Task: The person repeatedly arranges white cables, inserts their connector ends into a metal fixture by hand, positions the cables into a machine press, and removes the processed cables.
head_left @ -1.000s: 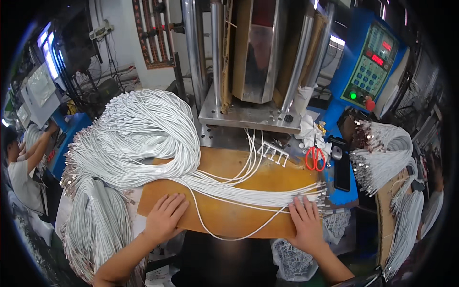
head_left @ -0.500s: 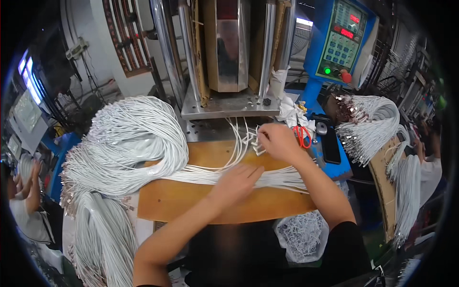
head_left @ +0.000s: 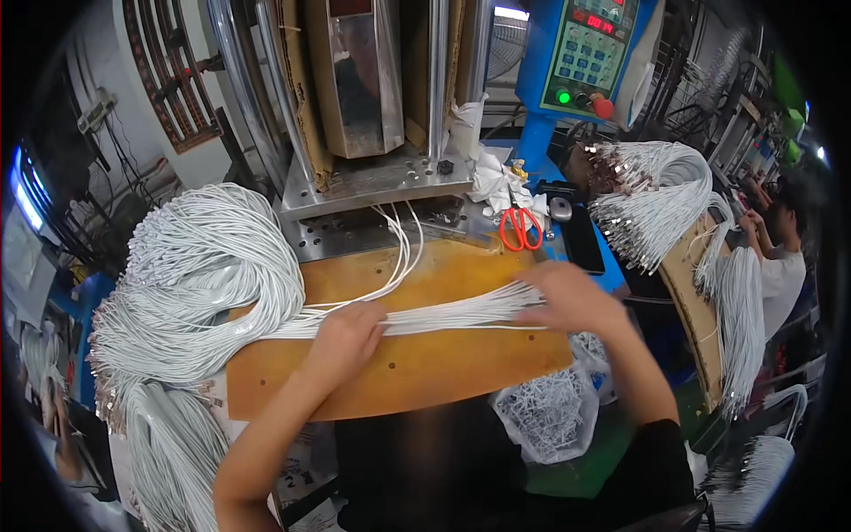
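Note:
A flat bundle of thin white cables (head_left: 443, 314) lies across the yellow-brown board (head_left: 443, 374). My left hand (head_left: 347, 339) is closed over the bundle near its middle, with fingers pressed round it. At the bundle's right end, my right hand (head_left: 581, 300) has its thumb and fingers on either side of the fanned cable ends; it is slightly smeared by motion. A few separate cables (head_left: 409, 251) curve from the front of the metal press (head_left: 372, 197) down to my left hand. The bundle's left end runs into a big coiled heap of white cables (head_left: 232, 232).
Orange-handled scissors (head_left: 520, 230), a grey mouse (head_left: 560, 209) and a dark phone (head_left: 583, 244) lie right of the press. A blue control box (head_left: 542, 66) stands behind them. A clear bag of white scraps (head_left: 550, 410) sits below the board. More cables (head_left: 660, 199) hang far right.
My right hand has left the press front and moved right and down to the bundle's end. My left hand has moved left along the bundle. The whole view has shifted.

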Demonstrator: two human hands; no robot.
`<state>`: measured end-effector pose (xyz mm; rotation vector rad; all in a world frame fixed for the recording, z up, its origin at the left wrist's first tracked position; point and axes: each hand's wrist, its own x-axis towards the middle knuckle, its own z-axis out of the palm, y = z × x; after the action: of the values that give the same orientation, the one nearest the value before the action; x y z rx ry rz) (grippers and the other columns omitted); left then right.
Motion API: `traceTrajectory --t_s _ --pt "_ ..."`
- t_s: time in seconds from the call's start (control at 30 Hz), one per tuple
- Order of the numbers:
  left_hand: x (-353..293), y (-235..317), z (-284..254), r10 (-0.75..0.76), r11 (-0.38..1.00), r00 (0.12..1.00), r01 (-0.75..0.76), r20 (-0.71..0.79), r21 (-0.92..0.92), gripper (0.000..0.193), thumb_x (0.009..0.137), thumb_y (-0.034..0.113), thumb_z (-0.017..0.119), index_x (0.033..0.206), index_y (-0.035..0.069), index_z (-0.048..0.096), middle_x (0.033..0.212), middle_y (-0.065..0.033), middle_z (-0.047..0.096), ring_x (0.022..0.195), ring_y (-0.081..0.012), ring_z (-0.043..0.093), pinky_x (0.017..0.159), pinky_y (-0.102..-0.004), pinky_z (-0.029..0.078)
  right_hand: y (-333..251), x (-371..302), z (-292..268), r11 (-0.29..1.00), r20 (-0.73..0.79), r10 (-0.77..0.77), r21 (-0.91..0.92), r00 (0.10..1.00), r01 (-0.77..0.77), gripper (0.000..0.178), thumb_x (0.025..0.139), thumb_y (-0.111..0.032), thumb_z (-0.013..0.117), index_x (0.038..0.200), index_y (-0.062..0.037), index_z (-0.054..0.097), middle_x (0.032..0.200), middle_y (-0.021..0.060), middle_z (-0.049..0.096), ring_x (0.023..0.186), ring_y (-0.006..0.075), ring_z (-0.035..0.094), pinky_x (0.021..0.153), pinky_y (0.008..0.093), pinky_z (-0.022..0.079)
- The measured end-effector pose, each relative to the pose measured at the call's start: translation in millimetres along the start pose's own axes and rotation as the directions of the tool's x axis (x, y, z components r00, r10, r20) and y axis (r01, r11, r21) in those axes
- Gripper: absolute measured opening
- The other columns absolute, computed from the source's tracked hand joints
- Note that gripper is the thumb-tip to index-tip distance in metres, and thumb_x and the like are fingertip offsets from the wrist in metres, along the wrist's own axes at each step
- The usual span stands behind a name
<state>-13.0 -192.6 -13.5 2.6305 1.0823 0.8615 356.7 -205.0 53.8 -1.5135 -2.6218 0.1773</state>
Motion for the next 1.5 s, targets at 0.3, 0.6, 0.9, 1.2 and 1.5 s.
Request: traceTrajectory --t_s 0.3,0.6,0.9,1.2,1.5 --pt "32 7 -23 -0.329 0.848 0.888 0.428 0.322 -0.314 0.018 0.086 0.016 0.065 0.094 0.000 0.065 0.087 -0.0198 0.065 0.083 -0.0395 0.063 0.076 -0.0454 0.050 -70 68 56 0.990 -0.162 -0.113 0.067 0.980 0.125 0.040 0.077 -0.021 0.066 0.114 -0.0042 0.065 0.094 0.0173 0.069 0.088 0.0366 0.065 0.082 0.0464 0.051" --pt "21 -1 10 -0.145 0.983 0.989 0.147 0.025 -0.112 0.019 0.087 0.013 0.068 0.099 -0.001 0.066 0.085 -0.0131 0.065 0.081 -0.0225 0.064 0.075 -0.0352 0.049 -12 38 31 0.996 -0.044 0.088 0.002 0.995 -0.088 0.026 0.079 -0.018 0.064 0.102 -0.0059 0.070 0.084 0.0157 0.069 0.082 0.0358 0.066 0.077 0.0467 0.052" --pt "31 -11 -58 -0.337 0.353 0.858 0.496 0.387 -0.793 0.014 0.090 0.013 0.069 0.096 0.001 0.067 0.080 -0.0028 0.064 0.077 -0.0081 0.059 0.068 -0.0232 0.046 -24 32 43 0.995 -0.098 -0.020 0.097 0.995 0.029 0.027 0.087 -0.022 0.063 0.108 -0.0040 0.065 0.095 0.0177 0.068 0.089 0.0388 0.063 0.080 0.0480 0.050" --pt "59 42 -57 -0.240 0.622 0.745 0.610 0.623 -0.490 0.014 0.092 0.015 0.067 0.093 0.001 0.066 0.074 -0.0011 0.064 0.064 -0.0065 0.059 0.055 -0.0218 0.045 -46 22 38 0.991 -0.164 -0.093 0.081 0.982 0.108 0.022 0.083 -0.012 0.062 0.103 -0.0052 0.064 0.096 0.0163 0.065 0.096 0.0364 0.061 0.084 0.0460 0.047" --pt "37 91 24 0.077 0.255 0.792 0.572 0.606 -0.780 0.025 0.098 0.024 0.058 0.099 -0.001 0.061 0.079 -0.0050 0.065 0.066 -0.0093 0.062 0.057 -0.0216 0.046 -68 34 35 0.874 -0.266 -0.479 -0.049 0.837 0.484 0.037 0.080 -0.006 0.063 0.117 -0.0052 0.062 0.097 0.0143 0.063 0.095 0.0317 0.062 0.085 0.0401 0.050"
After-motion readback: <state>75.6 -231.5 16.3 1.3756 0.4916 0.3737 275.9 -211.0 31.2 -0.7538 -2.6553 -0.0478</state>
